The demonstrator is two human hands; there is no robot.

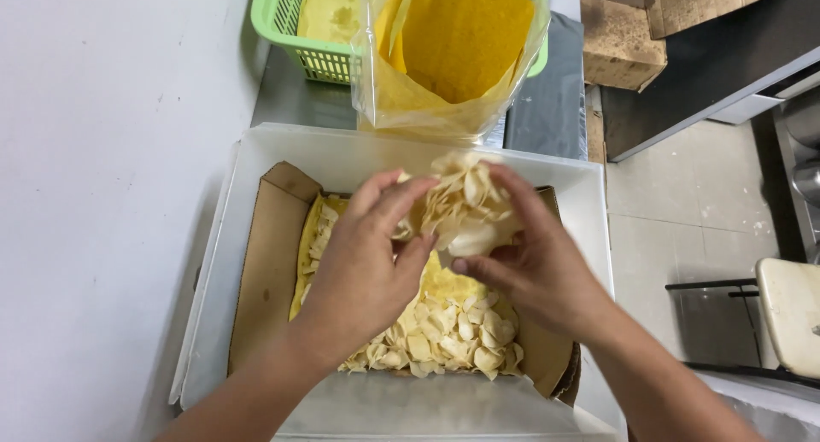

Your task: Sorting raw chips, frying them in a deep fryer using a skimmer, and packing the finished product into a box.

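Both hands hold up a heap of pale chips (461, 204) between them, above a cardboard box. My left hand (367, 263) cups the heap from the left, and my right hand (534, 258) supports it from the right and below. Under them, more pale chips (448, 333) lie on yellow paper inside the open cardboard box (272, 271). That box sits in a white plastic tub (342, 152).
A clear plastic bag (453, 58) lined with yellow paper stands open behind the tub. A green plastic basket (295, 28) sits at the back left. The white wall is on the left. Tiled floor, a white stool (790, 310) and cardboard boxes (619, 40) are on the right.
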